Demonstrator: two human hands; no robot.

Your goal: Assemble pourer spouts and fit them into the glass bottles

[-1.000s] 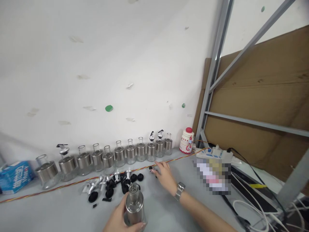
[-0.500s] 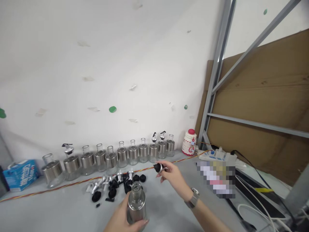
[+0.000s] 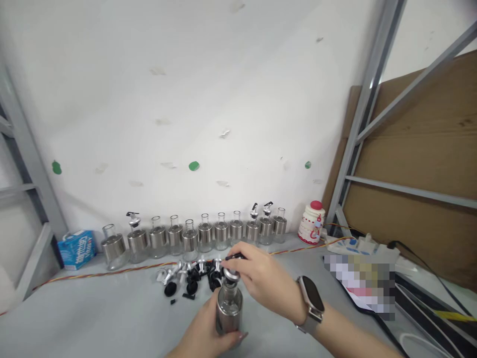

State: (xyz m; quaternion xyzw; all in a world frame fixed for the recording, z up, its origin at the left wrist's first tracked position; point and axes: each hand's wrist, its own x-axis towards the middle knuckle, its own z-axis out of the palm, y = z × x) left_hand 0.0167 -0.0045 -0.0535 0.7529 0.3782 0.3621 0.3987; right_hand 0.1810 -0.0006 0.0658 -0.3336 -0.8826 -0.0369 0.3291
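1. Left hand (image 3: pixel 204 328), wrapped around a steel-banded glass bottle (image 3: pixel 230 309), in the foreground.
2. Right hand (image 3: pixel 263 276), gripping a pourer (image 3: pixel 231 275) at the bottle's mouth.
3. Loose pourer parts (image 3: pixel 192 287), scattered on the tabletop (image 3: pixel 122 318), beyond and left of the bottle.
4. Eleven similar bottles (image 3: pixel 205 236), lined before the wall (image 3: pixel 242 99); three bear pourers (image 3: pixel 134 219).

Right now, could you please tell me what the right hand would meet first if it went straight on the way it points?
Beyond the pour spout it holds, the right hand would probably meet the loose pour spouts; depth is unclear, so it might pass above them.
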